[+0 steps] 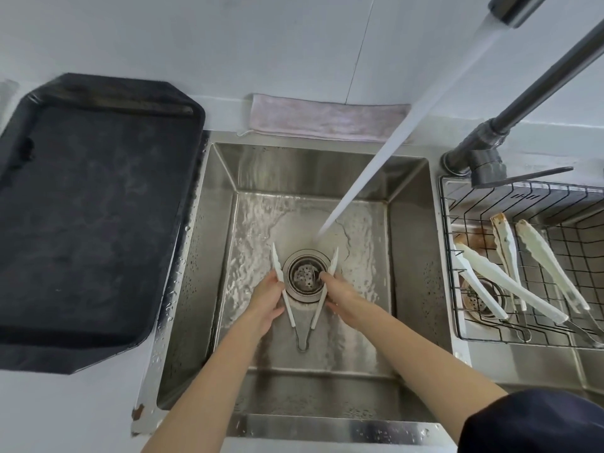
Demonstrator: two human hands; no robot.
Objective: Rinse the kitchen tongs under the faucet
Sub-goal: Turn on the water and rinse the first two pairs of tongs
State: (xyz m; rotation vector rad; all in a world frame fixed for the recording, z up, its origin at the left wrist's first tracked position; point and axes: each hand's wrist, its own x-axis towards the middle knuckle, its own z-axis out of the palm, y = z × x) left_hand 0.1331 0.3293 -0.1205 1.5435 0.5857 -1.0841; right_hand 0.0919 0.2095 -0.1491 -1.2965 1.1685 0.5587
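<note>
While water point(376, 165) runs from the faucet point(510, 9) into the sink point(212, 223), the left hand point(266, 297) and right hand point(336, 291) each pinch one arm of the tongs point(302, 335), splayed near the drain point(305, 273). They look light, springy and slick when wet, so a hold on the white arms seems safest.

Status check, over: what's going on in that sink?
Left hand and right hand each gripping one arm of open tongs. Water stream landing just beyond the tips. Nothing in the way.

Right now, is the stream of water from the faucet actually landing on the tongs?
No, the stream hits the sink floor beyond the tongs, between their spread tips.
</note>
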